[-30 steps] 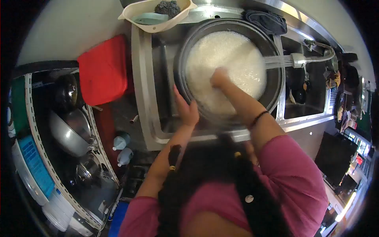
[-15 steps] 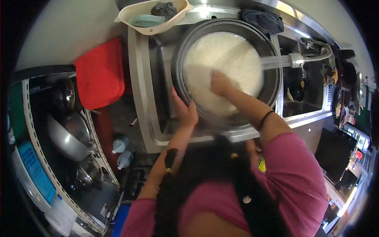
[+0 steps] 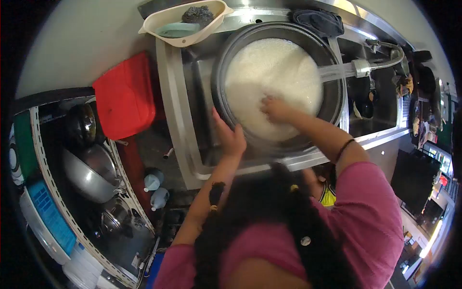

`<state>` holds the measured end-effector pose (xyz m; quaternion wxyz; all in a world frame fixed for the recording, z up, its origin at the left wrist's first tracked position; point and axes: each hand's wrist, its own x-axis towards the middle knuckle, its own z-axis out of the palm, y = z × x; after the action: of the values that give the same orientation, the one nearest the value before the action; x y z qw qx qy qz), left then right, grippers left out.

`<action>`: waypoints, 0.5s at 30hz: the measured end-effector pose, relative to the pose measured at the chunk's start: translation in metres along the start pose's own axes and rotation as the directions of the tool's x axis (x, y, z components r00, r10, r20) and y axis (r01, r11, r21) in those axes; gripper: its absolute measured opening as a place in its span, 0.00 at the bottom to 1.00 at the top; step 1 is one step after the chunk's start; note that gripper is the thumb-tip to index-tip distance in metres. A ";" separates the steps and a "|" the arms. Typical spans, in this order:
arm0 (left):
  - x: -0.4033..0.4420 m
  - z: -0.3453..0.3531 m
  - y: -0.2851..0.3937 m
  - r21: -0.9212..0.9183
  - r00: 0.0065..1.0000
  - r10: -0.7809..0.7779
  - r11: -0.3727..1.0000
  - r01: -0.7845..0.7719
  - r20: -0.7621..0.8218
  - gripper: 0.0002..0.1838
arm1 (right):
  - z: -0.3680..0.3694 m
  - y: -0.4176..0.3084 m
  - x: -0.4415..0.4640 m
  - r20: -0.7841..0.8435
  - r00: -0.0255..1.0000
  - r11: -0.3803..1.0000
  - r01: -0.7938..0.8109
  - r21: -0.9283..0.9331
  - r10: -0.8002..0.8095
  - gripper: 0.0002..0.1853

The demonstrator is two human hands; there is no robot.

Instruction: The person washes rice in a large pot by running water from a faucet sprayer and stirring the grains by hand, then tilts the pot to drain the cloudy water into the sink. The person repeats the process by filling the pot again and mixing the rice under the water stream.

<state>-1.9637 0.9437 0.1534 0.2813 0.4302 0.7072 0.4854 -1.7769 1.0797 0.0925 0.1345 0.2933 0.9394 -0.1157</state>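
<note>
A large dark round pot (image 3: 222, 91) sits in the steel sink, holding cloudy white liquid (image 3: 269, 62) with what looks like rice in it. My left hand (image 3: 230, 137) is on the pot's near left side, its fingers along the outer wall and its thumb by the rim. Inside the pot, my right hand (image 3: 279, 110) dips into the white contents with curled fingers; the fingertips are partly hidden, so what they hold cannot be made out. From the right, a faucet head (image 3: 361, 68) sprays water into the pot.
A cream basin (image 3: 216, 30) with a dark scrubber stands at the upper left, and a dark cloth (image 3: 319, 22) lies behind the pot. A red plastic object (image 3: 126, 98) is left of the sink (image 3: 169, 111). Metal pots (image 3: 91, 176) fill a low rack; bottles (image 3: 154, 180) stand on the floor.
My right hand has moved slightly right and down within the pot, its fingers looking looser. My left hand stays against the pot. The whole view has shifted a little.
</note>
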 end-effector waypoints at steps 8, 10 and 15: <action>-0.004 0.007 -0.009 -0.034 1.000 0.006 0.999 -0.007 -0.028 0.46 | -0.070 0.144 0.129 -0.251 0.902 0.914 -0.270 0.304 0.350 0.17; -0.004 0.009 -0.013 -0.036 0.999 -0.008 0.999 0.007 -0.035 0.47 | -0.088 0.123 0.164 -0.117 0.903 0.882 -0.366 0.298 0.414 0.19; -0.004 0.008 -0.001 -0.120 0.997 -0.073 0.990 0.069 -0.028 0.47 | -0.034 0.017 0.153 -0.064 0.955 0.896 -0.248 0.368 0.290 0.23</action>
<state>-1.9551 0.9433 0.1497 0.3124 0.3792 0.6963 0.5233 -1.8944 1.1833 0.0726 0.0383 0.4462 0.8594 -0.2466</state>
